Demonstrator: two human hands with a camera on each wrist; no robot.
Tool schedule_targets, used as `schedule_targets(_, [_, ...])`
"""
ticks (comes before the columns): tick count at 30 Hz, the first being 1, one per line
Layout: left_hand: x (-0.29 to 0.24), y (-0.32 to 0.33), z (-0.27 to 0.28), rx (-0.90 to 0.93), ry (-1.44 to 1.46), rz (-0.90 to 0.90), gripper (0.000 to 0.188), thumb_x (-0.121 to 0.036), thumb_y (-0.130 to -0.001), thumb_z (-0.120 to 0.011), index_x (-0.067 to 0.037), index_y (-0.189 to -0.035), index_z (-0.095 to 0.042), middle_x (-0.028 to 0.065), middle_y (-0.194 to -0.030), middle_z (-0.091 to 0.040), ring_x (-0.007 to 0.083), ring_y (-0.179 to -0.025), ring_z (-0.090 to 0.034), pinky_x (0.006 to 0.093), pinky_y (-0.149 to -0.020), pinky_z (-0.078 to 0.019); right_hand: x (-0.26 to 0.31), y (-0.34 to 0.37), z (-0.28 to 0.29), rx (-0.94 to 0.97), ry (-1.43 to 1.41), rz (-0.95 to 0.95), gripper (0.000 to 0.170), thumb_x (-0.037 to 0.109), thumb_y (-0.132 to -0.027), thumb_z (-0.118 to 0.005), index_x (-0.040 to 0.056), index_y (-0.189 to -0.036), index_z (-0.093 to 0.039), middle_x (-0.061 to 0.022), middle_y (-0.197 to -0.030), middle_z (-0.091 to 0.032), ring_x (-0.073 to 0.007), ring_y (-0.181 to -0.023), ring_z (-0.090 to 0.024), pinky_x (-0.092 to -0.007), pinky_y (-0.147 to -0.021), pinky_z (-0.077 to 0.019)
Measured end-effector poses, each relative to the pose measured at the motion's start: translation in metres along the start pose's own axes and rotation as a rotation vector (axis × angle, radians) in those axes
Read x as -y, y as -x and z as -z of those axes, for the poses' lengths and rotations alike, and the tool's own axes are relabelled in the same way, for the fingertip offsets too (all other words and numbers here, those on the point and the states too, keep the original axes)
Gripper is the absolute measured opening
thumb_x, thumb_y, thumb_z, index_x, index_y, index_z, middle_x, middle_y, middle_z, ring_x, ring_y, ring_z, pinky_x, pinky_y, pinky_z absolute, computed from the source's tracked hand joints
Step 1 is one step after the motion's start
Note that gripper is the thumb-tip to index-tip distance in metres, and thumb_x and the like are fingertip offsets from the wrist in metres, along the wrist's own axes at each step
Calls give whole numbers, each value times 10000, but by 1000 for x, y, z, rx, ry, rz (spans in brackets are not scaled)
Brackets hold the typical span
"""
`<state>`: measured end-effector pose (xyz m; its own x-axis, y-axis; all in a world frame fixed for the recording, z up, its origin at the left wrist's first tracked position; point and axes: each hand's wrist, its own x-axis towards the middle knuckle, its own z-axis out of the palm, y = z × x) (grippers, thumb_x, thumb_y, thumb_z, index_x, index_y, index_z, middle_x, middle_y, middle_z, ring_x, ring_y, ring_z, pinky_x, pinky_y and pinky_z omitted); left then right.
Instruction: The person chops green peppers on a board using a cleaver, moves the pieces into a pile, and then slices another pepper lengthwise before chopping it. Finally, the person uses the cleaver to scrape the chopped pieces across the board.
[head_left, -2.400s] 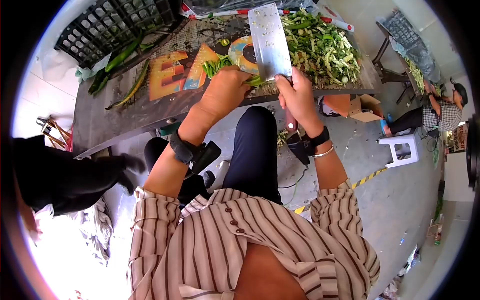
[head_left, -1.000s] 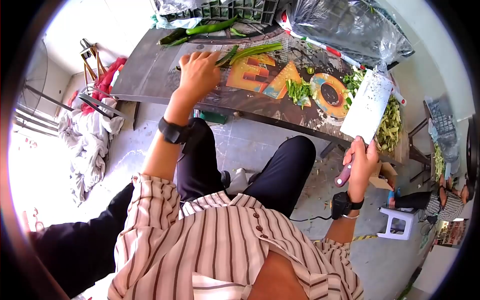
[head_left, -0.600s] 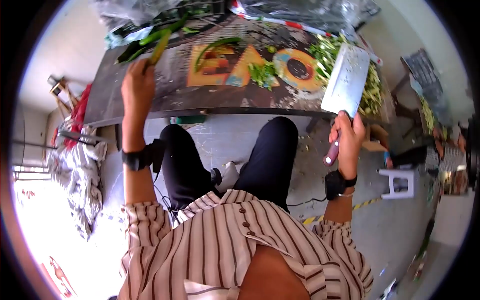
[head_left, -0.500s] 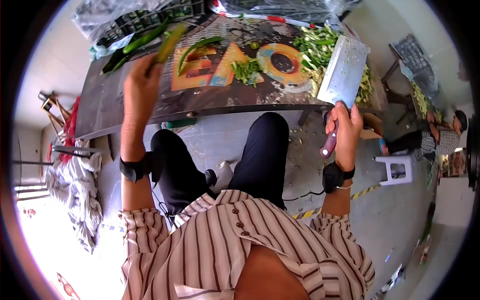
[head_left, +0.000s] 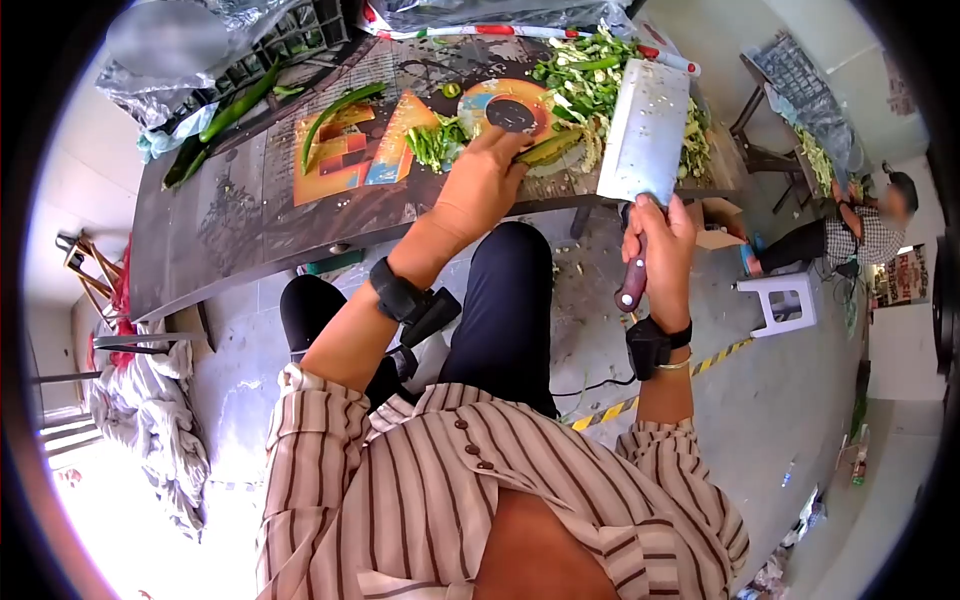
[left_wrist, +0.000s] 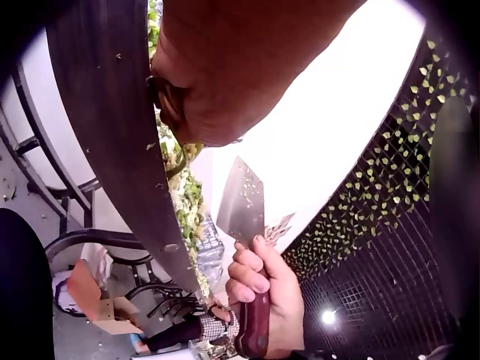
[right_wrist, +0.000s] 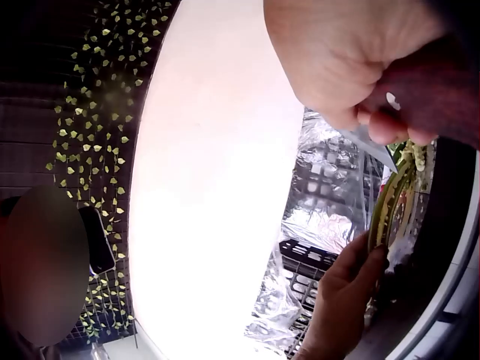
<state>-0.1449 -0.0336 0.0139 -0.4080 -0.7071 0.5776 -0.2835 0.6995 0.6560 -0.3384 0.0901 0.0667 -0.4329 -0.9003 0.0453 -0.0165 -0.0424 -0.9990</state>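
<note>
at the left of the dark table (head_left: 195,255), a black crate (head_left: 290,45) draped in clear plastic stands at the back, with a whole green pepper (head_left: 240,108) lying in front of it. next, a long curved green pepper (head_left: 345,99) lies across a painted letter e. right of that is a small heap of chopped green pieces (head_left: 430,148). just beside the heap, near the table's front edge, the person's left hand (head_left: 475,190) pinches a split pepper (head_left: 552,147) between thumb and fingers; its far end points right, toward a large chopped pile (head_left: 585,85) of green and pale bits. farther right, the right hand (head_left: 668,240) is wrapped round the dark red handle (head_left: 632,280) of a broad cleaver (head_left: 645,130), thumb up near the blade. the blade points away from the person, speckled with bits, and covers part of the pile; whether they touch, i cannot tell. at the far right, a person in a checked shirt (head_left: 865,225) is near a white stool (head_left: 760,286).
</note>
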Motion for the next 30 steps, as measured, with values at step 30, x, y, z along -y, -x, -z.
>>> schedule_targets(30, [-4, 17, 0, -28, -408, -84, 340, -84, -813, -631, -87, -1152, -602, 107, -886, -555, 301, -886, -549, 376, -785, -472, -15, -46, -39, 252, 87, 83, 154, 135, -933, -553, 5, -869, -501, -9, -659, -498, -83, -440, -475, -244, -395, -394])
